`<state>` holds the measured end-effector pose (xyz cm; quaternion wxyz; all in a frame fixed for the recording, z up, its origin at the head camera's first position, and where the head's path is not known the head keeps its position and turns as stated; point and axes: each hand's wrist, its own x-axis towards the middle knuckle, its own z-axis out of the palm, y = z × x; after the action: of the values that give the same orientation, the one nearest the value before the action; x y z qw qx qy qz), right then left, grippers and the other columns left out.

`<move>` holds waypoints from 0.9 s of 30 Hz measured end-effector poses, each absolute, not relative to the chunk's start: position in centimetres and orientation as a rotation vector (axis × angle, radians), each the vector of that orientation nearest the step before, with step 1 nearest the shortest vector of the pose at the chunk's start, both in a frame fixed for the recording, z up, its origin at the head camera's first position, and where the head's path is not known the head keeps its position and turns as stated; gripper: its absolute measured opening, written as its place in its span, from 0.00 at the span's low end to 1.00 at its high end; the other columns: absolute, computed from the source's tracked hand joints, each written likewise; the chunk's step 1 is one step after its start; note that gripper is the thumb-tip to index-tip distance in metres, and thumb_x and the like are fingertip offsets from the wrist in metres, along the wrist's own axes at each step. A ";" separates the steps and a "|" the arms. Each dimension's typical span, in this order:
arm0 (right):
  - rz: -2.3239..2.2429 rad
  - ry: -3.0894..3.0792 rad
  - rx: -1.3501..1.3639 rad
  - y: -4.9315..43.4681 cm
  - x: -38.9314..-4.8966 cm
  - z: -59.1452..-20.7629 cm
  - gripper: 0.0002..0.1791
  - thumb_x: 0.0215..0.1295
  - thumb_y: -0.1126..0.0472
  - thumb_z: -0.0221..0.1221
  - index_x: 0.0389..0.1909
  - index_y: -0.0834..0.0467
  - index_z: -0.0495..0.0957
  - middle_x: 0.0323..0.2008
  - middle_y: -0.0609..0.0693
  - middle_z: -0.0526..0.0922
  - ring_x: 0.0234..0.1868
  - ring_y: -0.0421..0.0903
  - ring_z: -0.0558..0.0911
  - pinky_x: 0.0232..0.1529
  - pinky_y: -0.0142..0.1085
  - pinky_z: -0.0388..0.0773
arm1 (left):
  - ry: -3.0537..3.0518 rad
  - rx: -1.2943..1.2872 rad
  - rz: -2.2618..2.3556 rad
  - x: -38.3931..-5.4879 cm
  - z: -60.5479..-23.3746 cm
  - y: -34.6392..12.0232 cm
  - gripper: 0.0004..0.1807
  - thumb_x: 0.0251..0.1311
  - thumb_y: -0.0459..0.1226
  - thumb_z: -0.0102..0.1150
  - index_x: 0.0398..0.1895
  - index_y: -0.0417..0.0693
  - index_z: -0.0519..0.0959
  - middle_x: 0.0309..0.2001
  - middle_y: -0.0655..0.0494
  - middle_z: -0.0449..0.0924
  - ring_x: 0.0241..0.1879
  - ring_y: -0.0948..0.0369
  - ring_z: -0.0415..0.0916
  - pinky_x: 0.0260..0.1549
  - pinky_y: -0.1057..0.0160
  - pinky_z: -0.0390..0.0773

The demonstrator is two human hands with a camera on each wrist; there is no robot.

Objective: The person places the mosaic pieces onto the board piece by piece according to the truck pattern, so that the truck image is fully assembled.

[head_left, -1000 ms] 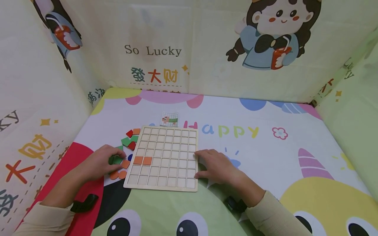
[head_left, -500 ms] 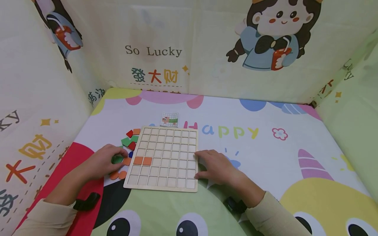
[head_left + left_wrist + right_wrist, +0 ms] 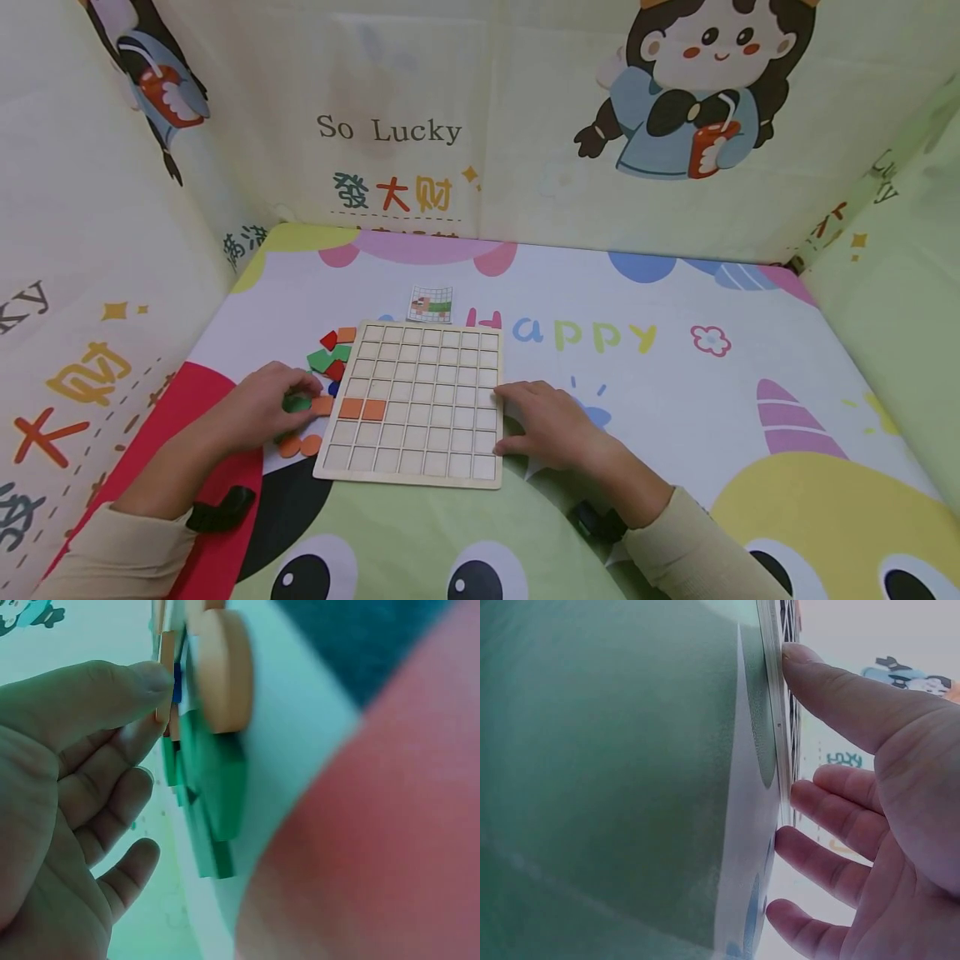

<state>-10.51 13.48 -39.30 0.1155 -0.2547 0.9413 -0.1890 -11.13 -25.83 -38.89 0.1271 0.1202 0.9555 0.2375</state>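
Note:
My left hand point(image 3: 266, 406) pinches an orange square tile point(image 3: 322, 406) between thumb and fingertips, just off the left edge of the wooden grid board point(image 3: 427, 437). In the left wrist view that tile point(image 3: 166, 652) stands edge-on at the thumb tip. Two orange squares point(image 3: 363, 408) lie side by side in cells at the board's left. Beneath the left hand are green pieces point(image 3: 217, 776), partly hidden by it in the head view, and orange round pieces point(image 3: 300, 446). My right hand point(image 3: 551, 423) rests against the board's right edge, thumb and fingertips touching its rim, fingers spread.
Red and green pieces point(image 3: 330, 358) and another orange square point(image 3: 346, 334) lie loose beside the board's upper left. A small blue piece point(image 3: 334, 388) sits close to the board. Behind it lies a printed pattern card point(image 3: 431, 304). Printed fabric walls point(image 3: 525, 125) enclose the table.
The left fingers have picked out an orange square from the loose pieces and shifted it slightly up and right, close to the board's edge. The right hand and board stay put.

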 end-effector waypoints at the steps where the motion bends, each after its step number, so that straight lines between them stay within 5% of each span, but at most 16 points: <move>1: -0.556 2.757 -0.745 13.5 -10.5 -39.3 0.40 0.54 0.48 0.75 0.66 0.58 0.72 0.63 0.54 0.76 0.63 0.56 0.74 0.59 0.53 0.72 | 2.781 0.348 0.693 -11.2 -38.7 -25.9 0.28 0.46 0.36 0.79 0.51 0.36 0.80 0.46 0.42 0.76 0.51 0.39 0.68 0.32 0.54 0.85; 27: -0.567 2.752 -0.753 13.6 -10.5 -39.3 0.40 0.54 0.48 0.74 0.66 0.59 0.72 0.63 0.55 0.76 0.62 0.57 0.74 0.58 0.53 0.72 | 2.726 0.603 0.752 -12.1 -37.3 -20.7 0.15 0.54 0.36 0.73 0.46 0.44 0.84 0.43 0.54 0.78 0.47 0.52 0.71 0.38 0.60 0.80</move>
<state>-10.48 13.62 -39.33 0.1161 -0.2572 0.9396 -0.1937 -12.10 -20.70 -37.27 0.1245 0.2068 0.9355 0.2582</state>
